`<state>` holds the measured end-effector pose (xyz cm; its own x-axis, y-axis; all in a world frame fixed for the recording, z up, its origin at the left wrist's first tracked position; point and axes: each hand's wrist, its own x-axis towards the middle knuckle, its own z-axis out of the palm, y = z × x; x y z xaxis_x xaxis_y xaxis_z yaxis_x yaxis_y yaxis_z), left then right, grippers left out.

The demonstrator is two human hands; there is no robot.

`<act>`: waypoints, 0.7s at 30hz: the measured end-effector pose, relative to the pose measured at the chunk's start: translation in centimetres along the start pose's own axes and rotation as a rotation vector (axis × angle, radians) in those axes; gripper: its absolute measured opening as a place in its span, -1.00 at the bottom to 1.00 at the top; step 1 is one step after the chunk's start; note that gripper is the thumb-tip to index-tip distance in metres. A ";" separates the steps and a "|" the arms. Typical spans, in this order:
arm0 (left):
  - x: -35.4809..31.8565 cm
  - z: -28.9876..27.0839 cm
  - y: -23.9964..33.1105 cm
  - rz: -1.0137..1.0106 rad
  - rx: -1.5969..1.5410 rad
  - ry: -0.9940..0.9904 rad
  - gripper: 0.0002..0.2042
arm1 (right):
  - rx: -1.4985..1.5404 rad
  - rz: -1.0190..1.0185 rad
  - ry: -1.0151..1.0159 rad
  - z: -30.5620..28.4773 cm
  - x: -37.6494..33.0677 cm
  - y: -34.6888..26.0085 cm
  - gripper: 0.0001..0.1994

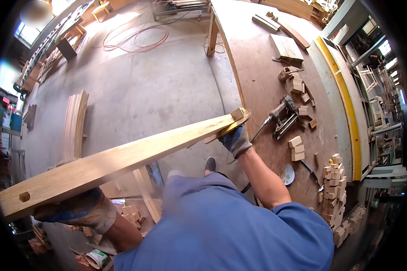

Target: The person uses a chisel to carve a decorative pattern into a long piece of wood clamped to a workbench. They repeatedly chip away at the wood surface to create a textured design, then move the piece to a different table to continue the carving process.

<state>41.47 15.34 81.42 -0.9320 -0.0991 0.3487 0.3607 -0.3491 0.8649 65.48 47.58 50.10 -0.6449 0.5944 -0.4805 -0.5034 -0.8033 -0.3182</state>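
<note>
A long, pale wooden beam [122, 156] slants across in front of me, held off the floor. Near its left end it has a small mortise hole [24, 197]. My gloved left hand [79, 210] is under that end, closed around its underside, with the fingers partly hidden. At the other end my gloved right hand [236, 141] grips from below, beside the workbench edge. A small wooden block [237, 114] shows at this end, next to a thin, curved yellowish piece [239, 124] whose kind I cannot make out.
On the brown workbench [262, 90] at the right lie a nail gun [286, 115], a wooden mallet [288, 73], a white bowl [287, 174] and a stack of wooden blocks [333, 189]. Planks [77, 119] stand at the left. A reddish hose [140, 40] coils on the floor.
</note>
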 end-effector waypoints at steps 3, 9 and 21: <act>1.5 3.0 -1.4 -0.068 -0.145 -0.153 -0.06 | 0.064 -0.017 0.001 0.0 2.3 -1.4 -0.41; 6.6 11.1 -7.2 0.285 0.298 -0.173 -0.04 | 0.128 -0.054 0.024 0.8 6.5 -3.2 -0.31; 19.4 33.0 -23.8 1.907 3.065 2.729 -0.27 | 0.009 -0.101 0.297 4.1 14.7 -3.4 -0.41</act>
<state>16.00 52.51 79.52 -0.2747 0.8077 0.5218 -0.7620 -0.5138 0.3941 55.35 59.22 47.51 -0.3958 0.6338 -0.6645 -0.5624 -0.7394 -0.3701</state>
